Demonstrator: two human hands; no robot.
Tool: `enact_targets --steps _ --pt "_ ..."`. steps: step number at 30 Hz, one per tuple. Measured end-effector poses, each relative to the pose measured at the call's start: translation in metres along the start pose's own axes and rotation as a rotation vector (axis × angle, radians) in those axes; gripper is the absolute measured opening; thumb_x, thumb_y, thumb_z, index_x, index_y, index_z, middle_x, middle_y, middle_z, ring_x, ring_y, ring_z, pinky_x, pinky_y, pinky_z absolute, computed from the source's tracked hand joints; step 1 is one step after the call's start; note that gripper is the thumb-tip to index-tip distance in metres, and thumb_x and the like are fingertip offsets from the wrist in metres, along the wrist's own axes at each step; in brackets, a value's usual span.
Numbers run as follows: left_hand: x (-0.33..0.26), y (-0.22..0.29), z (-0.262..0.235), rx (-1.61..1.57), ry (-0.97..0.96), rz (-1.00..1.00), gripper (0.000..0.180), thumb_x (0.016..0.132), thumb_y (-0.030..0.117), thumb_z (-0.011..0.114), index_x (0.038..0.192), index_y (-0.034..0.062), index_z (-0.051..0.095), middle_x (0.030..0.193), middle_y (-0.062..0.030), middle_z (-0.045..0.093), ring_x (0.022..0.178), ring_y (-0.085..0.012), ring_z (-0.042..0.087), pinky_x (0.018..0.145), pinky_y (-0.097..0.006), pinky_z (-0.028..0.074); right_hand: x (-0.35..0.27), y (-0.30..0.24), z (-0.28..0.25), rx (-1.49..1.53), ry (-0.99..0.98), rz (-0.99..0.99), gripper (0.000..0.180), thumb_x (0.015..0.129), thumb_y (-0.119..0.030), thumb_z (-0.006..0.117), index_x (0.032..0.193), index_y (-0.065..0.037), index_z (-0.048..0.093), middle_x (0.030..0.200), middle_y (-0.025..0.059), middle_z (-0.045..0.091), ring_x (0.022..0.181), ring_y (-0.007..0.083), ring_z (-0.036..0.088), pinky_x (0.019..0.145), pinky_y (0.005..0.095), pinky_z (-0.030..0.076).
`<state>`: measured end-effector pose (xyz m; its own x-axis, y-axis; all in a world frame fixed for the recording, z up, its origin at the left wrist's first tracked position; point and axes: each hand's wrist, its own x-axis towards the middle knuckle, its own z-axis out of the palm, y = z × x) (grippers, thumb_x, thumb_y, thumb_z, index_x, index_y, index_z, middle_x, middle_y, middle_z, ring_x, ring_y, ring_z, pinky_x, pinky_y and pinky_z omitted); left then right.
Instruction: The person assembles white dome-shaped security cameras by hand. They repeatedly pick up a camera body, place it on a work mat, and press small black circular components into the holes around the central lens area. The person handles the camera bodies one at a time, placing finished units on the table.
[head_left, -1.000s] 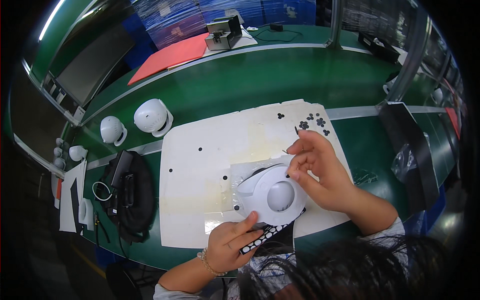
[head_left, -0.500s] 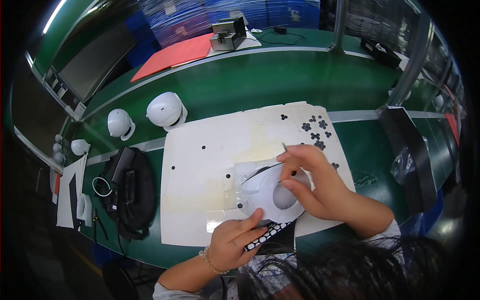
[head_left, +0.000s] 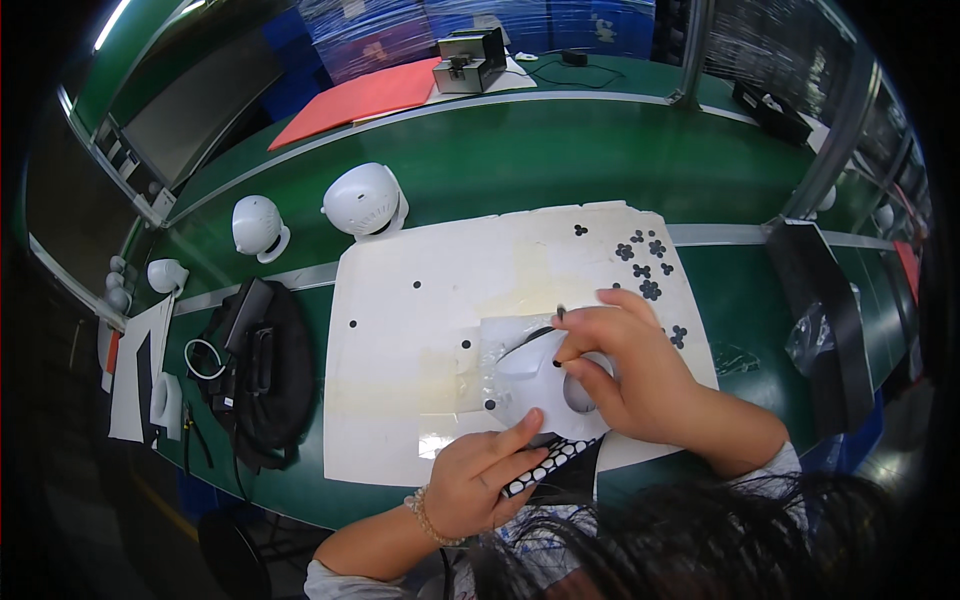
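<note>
A white rounded plastic housing (head_left: 530, 388) with a round opening sits on bubble wrap (head_left: 494, 340) over the white board. My left hand (head_left: 480, 470) is closed on its near edge, one finger lying on the shell. The same hand also grips a black strip with rows of white circles (head_left: 545, 467). Over the housing my right hand (head_left: 625, 360) pinches thumb to forefinger. At those fingertips a small round black pad (head_left: 557, 364) shows. A thin dark tip (head_left: 561, 313) juts out above the forefinger; its kind is unclear.
Loose black pads and clustered cut-outs (head_left: 651, 290) lie on the white board (head_left: 380, 400). Similar white housings (head_left: 362, 202) stand at the back left. A black bag (head_left: 265, 380) and pliers (head_left: 197, 440) are at left. A long black box (head_left: 820, 320) stands right.
My right hand has moved slightly, and the small black pad at its fingertips is now lower, nearer the housing's face. My left hand keeps its hold. The whole view has shifted a little.
</note>
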<state>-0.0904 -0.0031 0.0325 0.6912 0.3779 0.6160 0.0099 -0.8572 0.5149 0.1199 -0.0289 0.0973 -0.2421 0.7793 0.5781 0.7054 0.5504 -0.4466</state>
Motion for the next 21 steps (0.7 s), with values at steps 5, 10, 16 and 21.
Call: enact_targets --steps 5,10,16,21 --pt "0.002 0.003 0.002 -0.010 -0.006 -0.049 0.040 0.055 0.004 0.066 0.093 0.0029 0.056 0.128 -0.0160 0.043 0.071 -0.0236 0.057 0.059 -0.031 0.046 -0.019 -0.009 -0.007 -0.232 0.034 -0.035 0.023 0.073 -0.011 0.062 0.095 -0.011 0.057 0.113 0.0109 0.051 0.115 0.0304 0.042 0.095 0.0459 0.025" --pt "-0.002 -0.003 0.007 -0.084 0.015 -0.064 0.034 0.055 0.001 0.065 0.087 0.0033 0.057 0.127 -0.0154 0.044 0.074 -0.0229 0.059 0.061 -0.031 0.046 -0.038 -0.004 -0.002 0.137 -0.015 0.126 0.007 0.077 -0.015 0.061 0.083 -0.013 0.059 0.133 0.0156 0.032 0.128 0.0412 0.015 0.099 0.0479 0.017" --pt "-0.003 -0.005 0.006 -0.103 0.005 -0.071 0.027 0.059 -0.007 0.068 0.082 -0.0007 0.056 0.127 -0.0185 0.043 0.069 -0.0221 0.061 0.062 -0.030 0.049 -0.039 -0.006 0.001 0.184 -0.101 0.152 0.004 0.079 -0.015 0.058 0.080 -0.011 0.057 0.135 0.0170 0.029 0.129 0.0412 0.013 0.100 0.0485 0.014" --pt "-0.003 -0.003 0.008 -0.120 0.033 -0.102 0.026 0.060 -0.007 0.068 0.082 -0.0006 0.057 0.126 -0.0186 0.044 0.068 -0.0221 0.061 0.062 -0.030 0.049 -0.039 -0.008 0.002 0.090 -0.071 0.104 0.005 0.078 -0.016 0.058 0.078 -0.012 0.057 0.132 0.0145 0.035 0.127 0.0386 0.020 0.098 0.0483 0.016"
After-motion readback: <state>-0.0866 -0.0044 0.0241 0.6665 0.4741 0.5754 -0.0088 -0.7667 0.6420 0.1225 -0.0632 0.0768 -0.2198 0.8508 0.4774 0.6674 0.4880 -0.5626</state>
